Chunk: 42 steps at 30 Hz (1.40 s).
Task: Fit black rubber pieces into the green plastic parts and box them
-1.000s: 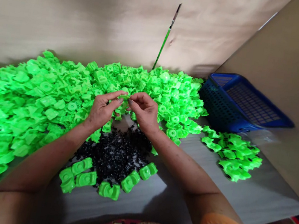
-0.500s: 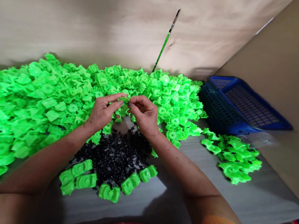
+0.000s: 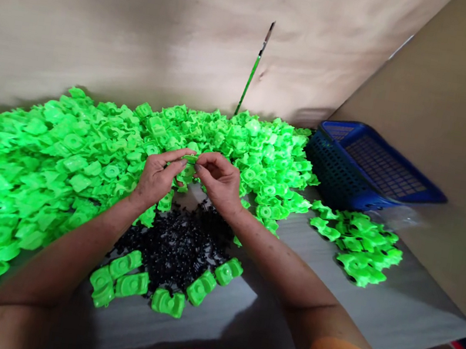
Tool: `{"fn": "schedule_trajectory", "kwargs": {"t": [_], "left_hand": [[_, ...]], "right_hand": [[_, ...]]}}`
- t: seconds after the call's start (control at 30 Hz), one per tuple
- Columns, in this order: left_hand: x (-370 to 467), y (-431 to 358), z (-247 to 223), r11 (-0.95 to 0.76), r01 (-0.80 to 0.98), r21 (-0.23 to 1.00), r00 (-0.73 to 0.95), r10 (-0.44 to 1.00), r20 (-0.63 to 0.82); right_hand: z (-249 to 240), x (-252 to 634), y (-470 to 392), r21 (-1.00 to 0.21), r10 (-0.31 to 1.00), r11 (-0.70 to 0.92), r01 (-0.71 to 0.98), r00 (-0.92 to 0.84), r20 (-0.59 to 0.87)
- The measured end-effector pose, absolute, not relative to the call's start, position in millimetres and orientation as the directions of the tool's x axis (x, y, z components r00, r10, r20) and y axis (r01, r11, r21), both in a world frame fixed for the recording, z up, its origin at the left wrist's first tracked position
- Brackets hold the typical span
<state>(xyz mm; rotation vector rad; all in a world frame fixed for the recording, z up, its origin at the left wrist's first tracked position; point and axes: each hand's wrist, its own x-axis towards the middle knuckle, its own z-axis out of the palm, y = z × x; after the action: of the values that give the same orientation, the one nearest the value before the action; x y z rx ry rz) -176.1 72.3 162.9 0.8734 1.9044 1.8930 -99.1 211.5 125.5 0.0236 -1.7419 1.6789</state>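
Note:
Over the middle of the table, my left hand (image 3: 158, 177) pinches a small green plastic toy car body (image 3: 191, 159) between thumb and fingers, edge-on to me. My right hand (image 3: 220, 183) is closed too, its thumb and fingertips at the right end of that same piece. Whether a small black part sits between the right fingers is hidden. Below both hands lies a pile of small black wheel-and-axle parts (image 3: 180, 246). Several loose green car bodies (image 3: 168, 302) lie along the near edge of that pile.
A large heap of green car bodies (image 3: 61, 158) spreads against the wooden back wall, left to centre. A thin green-and-black stick (image 3: 248, 85) stands upright behind it. At right are a blue plastic basket (image 3: 340, 174) and a smaller group of green cars with dark wheels (image 3: 365, 250).
The whole view has shifted slightly. Both hands stay at the green car body, with the right fingertips still pressed to its right end.

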Motion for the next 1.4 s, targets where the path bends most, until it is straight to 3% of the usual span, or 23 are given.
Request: {"fn": "schedule_trajectory", "kwargs": {"t": [0.27,0.47,0.57,0.67,0.77,0.83,0.9,1.23,1.4], "left_hand": [[-179.8,72.5,150.1,-0.059,0.154,0.986,-0.789,0.593,0.159],[-181.5,72.1,155.6,-0.043,0.127,0.991,-0.789,0.600,0.128],[-192.5,68.6,166.1,-0.083,0.142,0.986,-0.829,0.535,0.164],[-203.7,65.8,175.1,-0.140,0.137,0.981,-0.864,0.468,0.187],[-204.2,65.0,181.2,-0.151,0.114,0.982,-0.877,0.449,0.171],[-199.0,64.7,184.4,-0.135,0.119,0.984,-0.868,0.467,0.169],[-193.1,63.8,187.2,-0.124,0.142,0.982,-0.848,0.496,0.185],[-185.7,61.9,189.0,-0.042,0.191,0.981,-0.822,0.540,0.183],[-185.0,65.8,184.4,-0.080,0.141,0.987,-0.808,0.566,0.162]], "right_hand": [[115.6,-103.2,210.9,-0.832,0.429,0.291,-0.472,-0.713,0.555],[125.2,-98.7,212.5,-0.866,0.434,0.302,-0.399,-0.751,0.497],[137.9,-93.0,220.0,-0.847,0.430,0.449,-0.284,-0.763,0.483],[149.0,-87.5,221.8,-0.655,0.195,0.752,-0.071,-0.926,0.325],[153.1,-84.9,210.3,-0.324,-0.118,0.943,-0.083,-0.989,-0.090],[151.0,-85.6,198.5,-0.183,-0.173,0.974,-0.132,-0.957,-0.233],[146.6,-87.5,188.6,-0.113,-0.149,0.986,-0.124,-0.957,-0.248],[138.4,-89.3,181.0,-0.190,-0.092,0.981,-0.046,-0.966,-0.240],[136.0,-91.1,178.8,-0.231,-0.090,0.972,-0.030,-0.963,-0.255]]}}
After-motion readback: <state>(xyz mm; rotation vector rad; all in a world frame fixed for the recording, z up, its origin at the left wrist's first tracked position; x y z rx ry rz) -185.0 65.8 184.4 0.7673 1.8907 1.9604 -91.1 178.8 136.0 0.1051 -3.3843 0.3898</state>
